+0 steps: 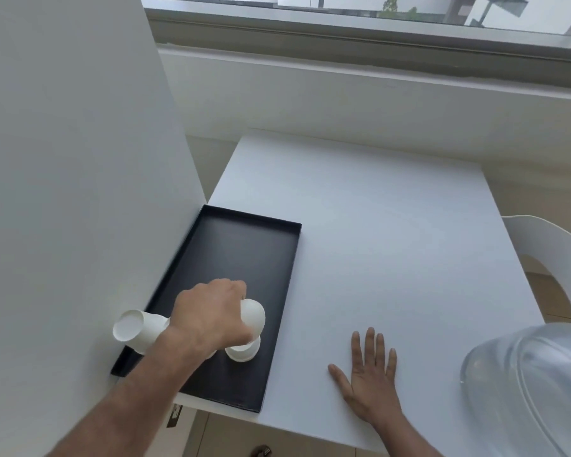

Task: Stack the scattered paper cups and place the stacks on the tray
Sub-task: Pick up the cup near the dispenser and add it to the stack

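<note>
A black rectangular tray lies on the left side of the white table. My left hand hovers over the tray's near half and grips a stack of white paper cups from above. Below my hand, the stack's lower part sits on the tray floor. A second white cup stack lies on its side at the tray's left edge, its open mouth turned to the wall. My right hand rests flat on the table to the right of the tray, fingers spread, holding nothing.
A white wall panel stands right against the tray's left side. A clear dome-shaped cover sits at the near right corner of the table. A white chair stands beyond the table's right edge.
</note>
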### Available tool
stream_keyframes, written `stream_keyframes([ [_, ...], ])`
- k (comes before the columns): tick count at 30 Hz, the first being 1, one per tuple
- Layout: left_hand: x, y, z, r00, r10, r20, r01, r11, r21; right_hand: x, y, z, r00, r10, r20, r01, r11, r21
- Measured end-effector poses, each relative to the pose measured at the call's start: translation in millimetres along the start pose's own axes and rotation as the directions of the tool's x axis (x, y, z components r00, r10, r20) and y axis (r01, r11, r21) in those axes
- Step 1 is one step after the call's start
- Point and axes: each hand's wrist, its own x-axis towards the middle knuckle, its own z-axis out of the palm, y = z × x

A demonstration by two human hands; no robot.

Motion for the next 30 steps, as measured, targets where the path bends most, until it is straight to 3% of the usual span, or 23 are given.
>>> stream_keyframes([
  [5,3.9,13.3,9.7,0.997,-0.048,0.066,0.034,0.980,0.196,1.0,-0.1,-4.4,0.998,-0.007,0.058,0.006,1.000,0.019],
  [11,12.9,25.3,32.9,0.990,-0.051,0.129,0.014,0.961,0.276,1.9,1.0,-9.7,0.992,-0.017,0.124,0.014,1.000,0.026],
  [30,27.2,35.0,81.7,0.985,-0.050,0.166,-0.008,0.944,0.330,4.0,3.9,-6.6,0.991,-0.027,0.133,0.023,0.999,0.037],
])
